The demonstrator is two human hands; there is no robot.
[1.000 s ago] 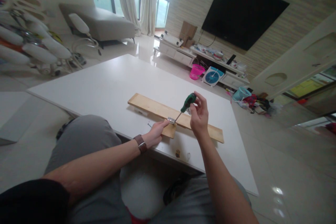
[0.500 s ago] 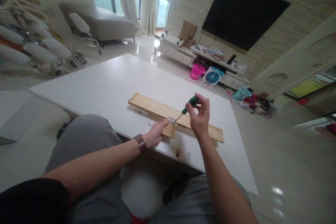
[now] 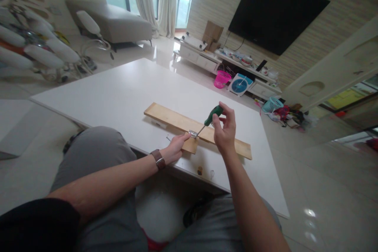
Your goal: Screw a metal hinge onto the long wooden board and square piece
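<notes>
My right hand (image 3: 225, 128) grips the green handle of a screwdriver (image 3: 213, 116), whose shaft slants down to the left. Its tip meets the edge of a small silver metal hinge (image 3: 193, 134). That hinge lies where a long wooden board (image 3: 174, 118) adjoins a short wooden piece (image 3: 190, 146). My left hand (image 3: 176, 146) is closed on the short piece, with its fingertips at the hinge. Whether a screw sits under the tip is too small to tell.
The boards rest on a white table (image 3: 124, 90). Near its front edge lie a small brown-and-black object (image 3: 200, 170) and a small clear item (image 3: 212, 174). A screw-like metal piece (image 3: 168, 138) lies left of my left hand. A pink basket (image 3: 222, 79) stands beyond.
The fingers of my right hand have shifted around the screwdriver handle, which leans slightly differently. My left hand and the boards hold their place, while the view has tilted slightly.
</notes>
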